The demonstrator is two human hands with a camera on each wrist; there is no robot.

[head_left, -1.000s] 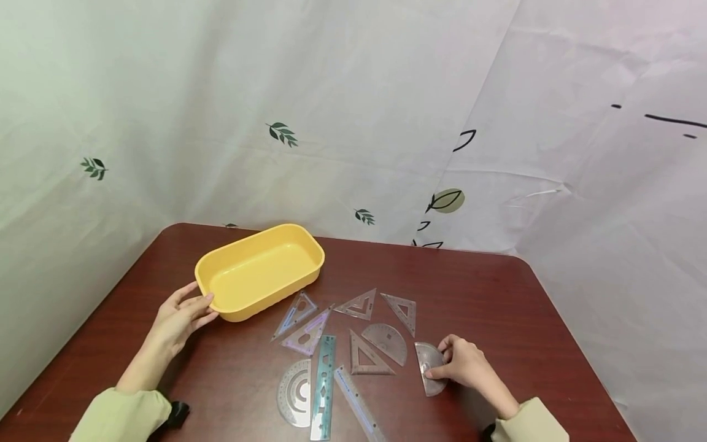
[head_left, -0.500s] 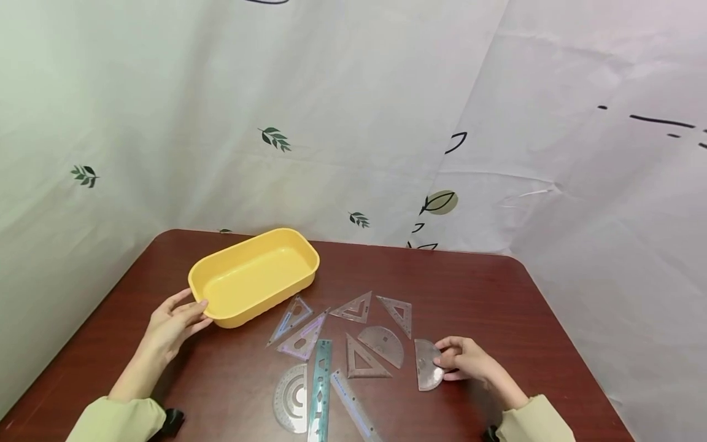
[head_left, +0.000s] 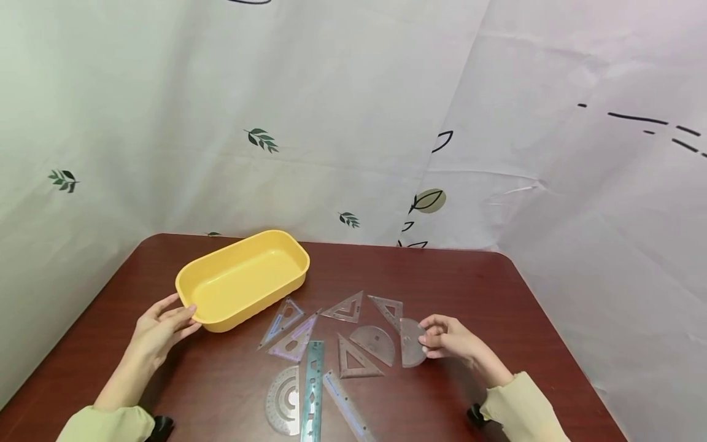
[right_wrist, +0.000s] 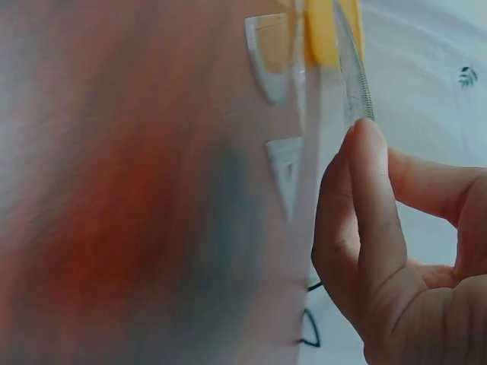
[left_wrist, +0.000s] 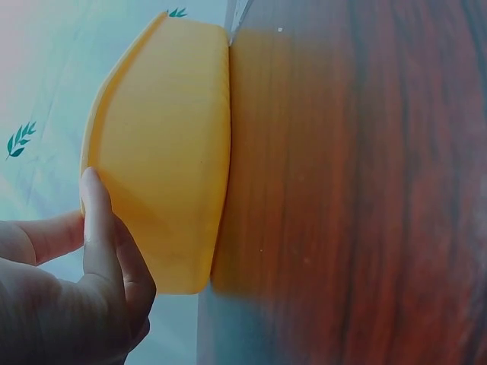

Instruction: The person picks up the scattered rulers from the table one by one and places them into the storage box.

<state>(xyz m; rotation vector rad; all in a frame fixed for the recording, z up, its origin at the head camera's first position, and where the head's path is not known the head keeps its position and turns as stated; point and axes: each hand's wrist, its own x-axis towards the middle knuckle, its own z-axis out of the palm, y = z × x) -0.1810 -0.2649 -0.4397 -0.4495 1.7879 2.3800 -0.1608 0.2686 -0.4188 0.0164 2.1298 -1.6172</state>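
With my left grip (head_left: 166, 328) I pinch the near left corner of the yellow tray (head_left: 259, 302), which rests on the counter (head_left: 458, 282). Right of it lie two coloured set squares (head_left: 301, 334), a ringed protractor (head_left: 276, 402), a teal ruler (head_left: 313, 388), a clear ruler (head_left: 347, 405), three clear set squares (head_left: 359, 372) and a larger protractor (head_left: 381, 347). The change is farthest right: the small protractor (head_left: 410, 344), flat on the counter a second ago, is now raised, its curved edge pinched in my right grip (head_left: 450, 337); from my head it overlaps a set square's tip. I judge it fully free of the rest, which I leave untouched. The counter is dark red with visible grain; around it hangs a pale, creased sheet (head_left: 331, 123) printed with leaves.
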